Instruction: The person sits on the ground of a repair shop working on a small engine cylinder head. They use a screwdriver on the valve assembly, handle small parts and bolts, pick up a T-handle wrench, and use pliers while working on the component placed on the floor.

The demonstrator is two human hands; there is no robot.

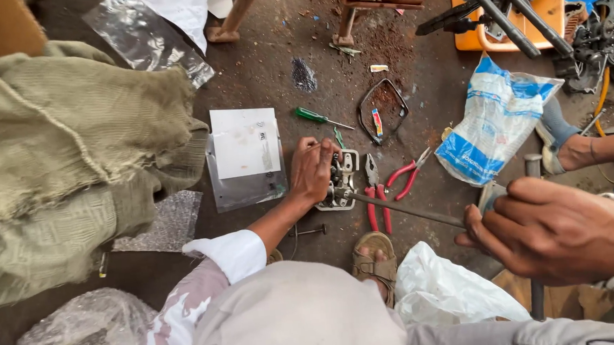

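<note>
Hands (312, 171) on metal part (343, 181), screwdriver (407, 213)

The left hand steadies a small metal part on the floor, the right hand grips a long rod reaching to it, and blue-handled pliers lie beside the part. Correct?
Not quite. In the head view the pliers have red handles, not blue. The rest holds: the left hand steadies the metal part and the right hand grips the rod.

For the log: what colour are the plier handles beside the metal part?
Red, on the pliers; clearest in the head view.
</note>
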